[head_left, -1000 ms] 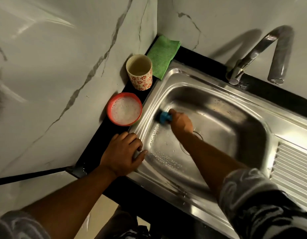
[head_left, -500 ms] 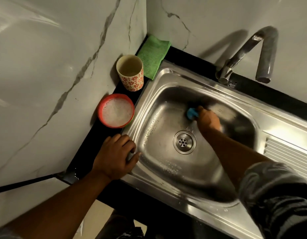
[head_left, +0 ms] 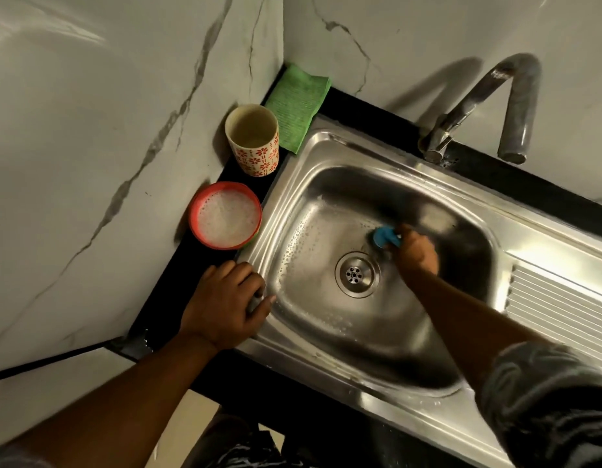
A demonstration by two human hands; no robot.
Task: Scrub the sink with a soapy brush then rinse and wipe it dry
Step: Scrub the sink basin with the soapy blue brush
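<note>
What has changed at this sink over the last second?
The right hand, gripping the blue brush, swept from the left wall of the sink across the basin to just beyond the drain, now uncovered. The left hand stays holding the front-left rim; soapy bowl, cup and green cloth did not move.

A single head-worn view looked steeply down from close above the sink (head_left: 330,140) — its basin filling the middle — and faced the wall corner (head_left: 282,45) at far left, with the tap (head_left: 515,106) at far right.
</note>
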